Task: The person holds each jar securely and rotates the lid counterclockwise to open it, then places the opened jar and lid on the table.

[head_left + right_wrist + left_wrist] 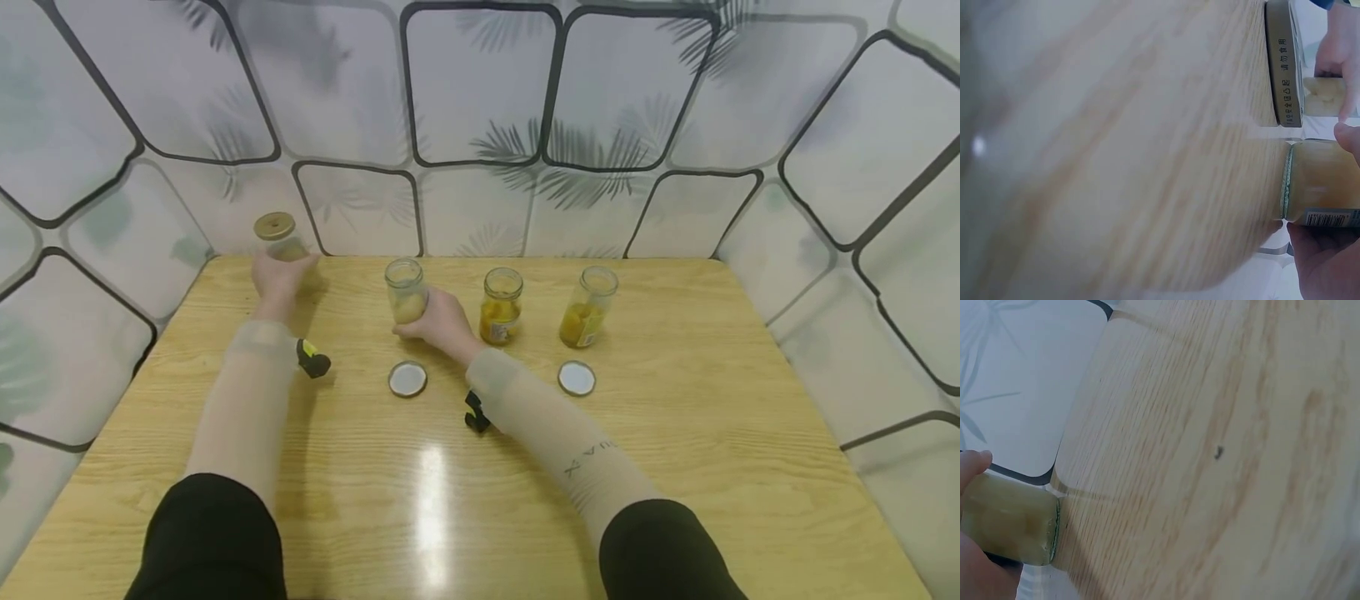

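At the far left of the head view, my left hand (276, 279) grips a glass jar (287, 248) topped with a gold lid (274, 224). Pale yellowish contents show through that jar (1013, 519) in the left wrist view, with fingers and thumb around it. My right hand (447, 323) is wrapped around a lidless glass jar (406, 293) of pale contents, upright left of the table's middle. In the right wrist view a barcode label shows low on this jar (1324, 181). A loose lid (407, 379), white inside up, lies just in front of it.
Right of my right hand stand two open jars, one with orange-yellow pieces (500, 310) and another, part-filled jar (588, 308). A second lid (577, 378) lies before the latter. A patterned curtain (480, 100) rises behind the wooden table (712, 417).
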Motion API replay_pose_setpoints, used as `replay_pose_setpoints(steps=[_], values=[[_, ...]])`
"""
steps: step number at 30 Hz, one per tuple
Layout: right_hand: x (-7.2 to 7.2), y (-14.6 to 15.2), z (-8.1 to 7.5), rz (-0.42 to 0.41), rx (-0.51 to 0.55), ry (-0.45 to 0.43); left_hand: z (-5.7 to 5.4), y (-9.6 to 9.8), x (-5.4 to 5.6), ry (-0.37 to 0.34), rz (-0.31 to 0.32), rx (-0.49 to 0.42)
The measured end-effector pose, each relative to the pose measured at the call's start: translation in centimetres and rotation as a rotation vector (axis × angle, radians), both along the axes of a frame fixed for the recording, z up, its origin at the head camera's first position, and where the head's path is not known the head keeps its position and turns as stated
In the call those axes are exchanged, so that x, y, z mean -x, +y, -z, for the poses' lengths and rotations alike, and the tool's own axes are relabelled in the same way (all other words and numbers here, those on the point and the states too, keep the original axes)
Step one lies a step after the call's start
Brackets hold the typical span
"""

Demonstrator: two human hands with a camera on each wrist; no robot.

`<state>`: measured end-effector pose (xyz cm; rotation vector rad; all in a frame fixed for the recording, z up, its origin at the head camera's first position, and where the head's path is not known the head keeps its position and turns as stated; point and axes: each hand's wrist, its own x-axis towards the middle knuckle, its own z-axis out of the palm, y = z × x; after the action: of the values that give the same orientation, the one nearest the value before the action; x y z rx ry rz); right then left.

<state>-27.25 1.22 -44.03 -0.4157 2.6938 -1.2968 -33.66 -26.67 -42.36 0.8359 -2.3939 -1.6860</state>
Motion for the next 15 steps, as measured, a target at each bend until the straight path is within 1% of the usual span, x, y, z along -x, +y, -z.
replay_pose_setpoints(steps=[6, 9, 15], values=[[-0.2, 0.13, -0.01, -0.004, 0.015, -0.008, 0.02, -0.18, -0.06, -0.008, 0.013, 0.013], [-0.18, 0.11, 0.15, 0.0, 0.008, -0.009, 0.01, -0.25, -0.15, -0.014, 0.031, 0.02], [-0.12, -0.08, 0.13, 0.007, -0.005, -0.003, -0.04, -0.37, -0.49, 0.003, 0.046, 0.06]])
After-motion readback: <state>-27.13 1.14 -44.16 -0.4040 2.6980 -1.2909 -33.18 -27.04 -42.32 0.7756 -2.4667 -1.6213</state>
